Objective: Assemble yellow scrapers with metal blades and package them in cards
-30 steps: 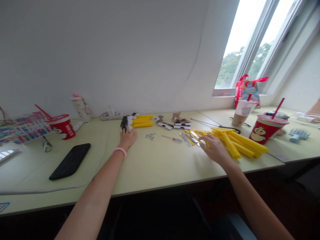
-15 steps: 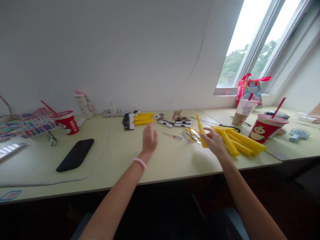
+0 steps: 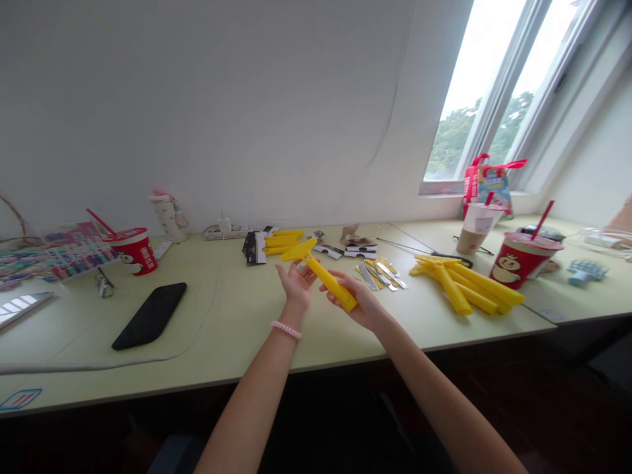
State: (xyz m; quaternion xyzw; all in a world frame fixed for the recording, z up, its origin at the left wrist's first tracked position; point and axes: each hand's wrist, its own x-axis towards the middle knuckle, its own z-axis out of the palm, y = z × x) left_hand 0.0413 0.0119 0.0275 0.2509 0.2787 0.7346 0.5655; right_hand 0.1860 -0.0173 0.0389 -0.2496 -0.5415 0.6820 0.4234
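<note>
A yellow plastic scraper handle [image 3: 323,276] with a wide flat head is up in the air over the desk, tilted with its head to the far left. My right hand [image 3: 358,306] grips its narrow end. My left hand [image 3: 296,288], palm up with a pink band on the wrist, holds it near the head. To the right lies a heap of similar yellow handles [image 3: 459,286], and a small row of them [image 3: 281,242] lies at the back. Thin metal blades [image 3: 378,275] sit on the desk just beyond my right hand.
The pale green desk [image 3: 222,342] carries a black phone [image 3: 149,316], red cups with straws [image 3: 523,260], a plastic cup of milk tea [image 3: 474,228], and a power strip [image 3: 222,232] along the wall. Small packaging pieces [image 3: 336,249] lie at the back.
The yellow handle, held only in my right hand before, now lies between both hands. My hands have come together above the desk, left of the heap, and my left hand has risen to it.
</note>
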